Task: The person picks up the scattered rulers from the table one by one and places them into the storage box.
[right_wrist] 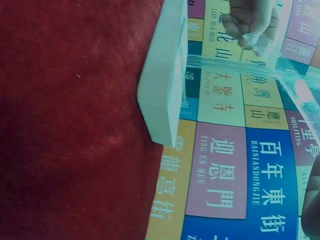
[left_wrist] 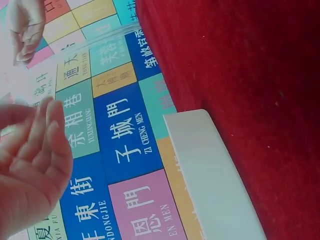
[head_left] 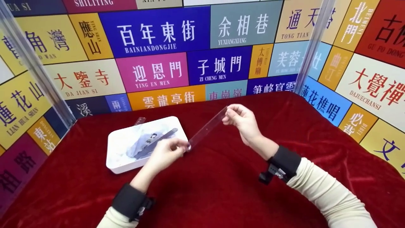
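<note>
A long clear strip, like a plastic ruler (head_left: 207, 128), slants up to the right between the two hands. My left hand (head_left: 166, 153) pinches its lower end beside the right edge of a white shallow box (head_left: 123, 167). At the upper end, the fingertips of my right hand (head_left: 243, 122) pinch the strip above the cloth. Grey-blue shapes and a dark slanted band show on the box's top. In the right wrist view the strip (right_wrist: 306, 110) runs from the left hand (right_wrist: 255, 20) toward the right hand (right_wrist: 311, 200) at the frame's edge.
A short clear piece with pale marks (head_left: 140, 121) sticks out behind the box. Dark red velvet cloth (head_left: 221, 190) covers the table. Clear upright posts (head_left: 313, 47) stand at the back corners, before panels (head_left: 155, 31) of coloured signs.
</note>
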`<state>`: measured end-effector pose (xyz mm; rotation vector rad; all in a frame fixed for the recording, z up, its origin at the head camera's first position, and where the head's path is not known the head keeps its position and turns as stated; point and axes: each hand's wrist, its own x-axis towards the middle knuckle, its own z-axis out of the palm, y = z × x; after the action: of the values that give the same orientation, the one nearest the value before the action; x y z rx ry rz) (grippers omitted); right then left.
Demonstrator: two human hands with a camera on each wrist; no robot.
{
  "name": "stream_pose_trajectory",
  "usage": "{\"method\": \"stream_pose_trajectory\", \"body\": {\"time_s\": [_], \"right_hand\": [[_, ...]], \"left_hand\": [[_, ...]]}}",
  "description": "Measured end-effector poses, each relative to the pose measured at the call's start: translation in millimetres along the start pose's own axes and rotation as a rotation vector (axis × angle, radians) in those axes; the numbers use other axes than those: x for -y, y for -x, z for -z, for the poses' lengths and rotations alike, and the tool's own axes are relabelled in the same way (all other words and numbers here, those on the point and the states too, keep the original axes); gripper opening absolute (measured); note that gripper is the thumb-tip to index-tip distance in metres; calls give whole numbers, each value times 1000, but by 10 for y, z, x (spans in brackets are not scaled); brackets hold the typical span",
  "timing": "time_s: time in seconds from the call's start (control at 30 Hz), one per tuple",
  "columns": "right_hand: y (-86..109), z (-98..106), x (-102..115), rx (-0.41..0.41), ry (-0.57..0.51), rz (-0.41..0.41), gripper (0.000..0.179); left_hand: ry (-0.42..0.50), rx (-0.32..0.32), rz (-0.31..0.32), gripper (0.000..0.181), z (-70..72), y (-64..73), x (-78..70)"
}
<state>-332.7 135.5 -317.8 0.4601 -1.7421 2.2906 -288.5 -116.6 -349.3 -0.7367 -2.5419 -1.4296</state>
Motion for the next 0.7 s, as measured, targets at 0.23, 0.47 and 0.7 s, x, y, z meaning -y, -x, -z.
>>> {"method": "stream_pose_trajectory", "body": {"time_s": [0.23, 0.47, 0.7], "right_hand": [[59, 89, -167, 20, 88, -93, 17], [133, 269, -114, 73, 276, -138, 39], [152, 530, -49, 9, 291, -180, 38]], "left_hand": [[55, 117, 33, 20, 88, -43, 56], [-198, -276, 276, 20, 563, -102, 346], [-533, -188, 584, 21, 695, -5, 752]]}}
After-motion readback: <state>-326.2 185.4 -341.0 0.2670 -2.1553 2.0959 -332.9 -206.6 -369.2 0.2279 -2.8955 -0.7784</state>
